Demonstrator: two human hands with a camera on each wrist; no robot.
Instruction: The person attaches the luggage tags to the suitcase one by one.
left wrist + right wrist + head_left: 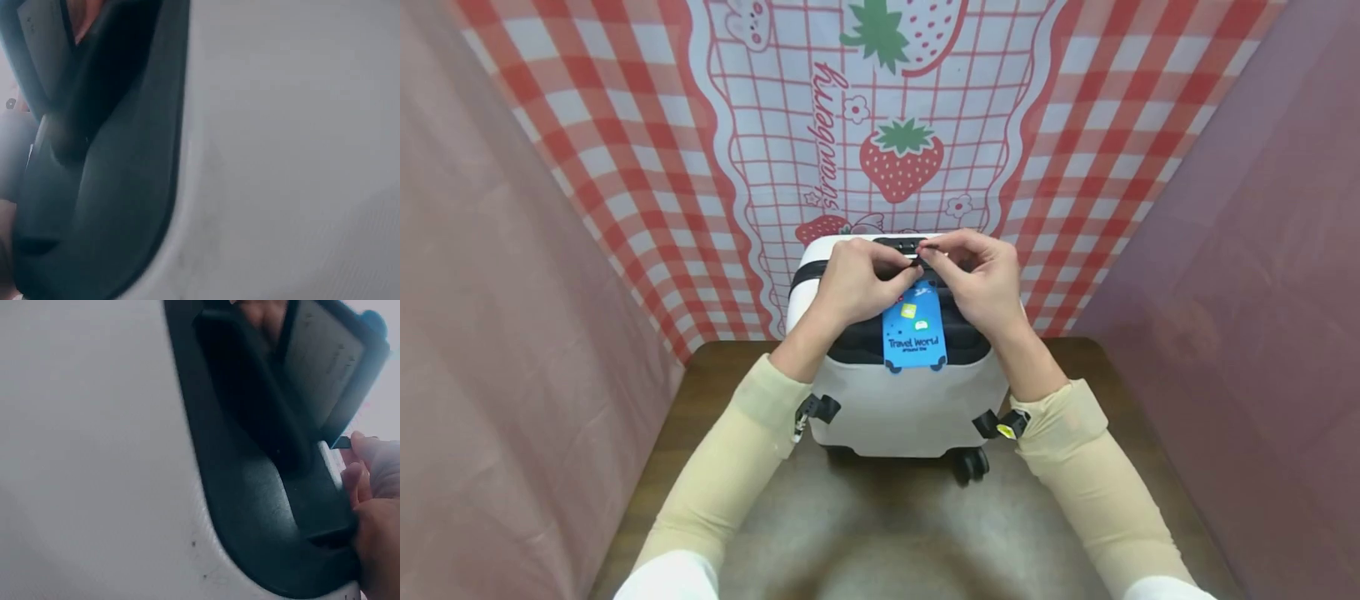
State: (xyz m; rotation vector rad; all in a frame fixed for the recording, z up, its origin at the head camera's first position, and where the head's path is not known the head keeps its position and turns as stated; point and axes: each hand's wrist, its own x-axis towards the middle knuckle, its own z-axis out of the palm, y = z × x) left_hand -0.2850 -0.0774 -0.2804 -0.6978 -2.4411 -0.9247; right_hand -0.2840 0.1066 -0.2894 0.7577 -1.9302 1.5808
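Note:
A white suitcase (887,408) with a dark recessed panel around its handle stands in front of me. Against that panel hangs a blue luggage tag (914,333) printed "Travel World"; the right wrist view shows its back, a pale card (322,359) in a dark frame. Just above the tag, the left hand (861,283) pinches a thin dark strap between thumb and forefinger. Close beside it, the right hand (981,279) pinches a dark strap end (342,443) at the top of the tag. Fingers hide most of the strap.
The suitcase stands on a brown wooden table (715,417), its black wheels (972,465) toward me. A red-checked strawberry cloth (902,100) hangs right behind it. Pink curtains (527,333) close in both sides. Small black devices are strapped at both wrists.

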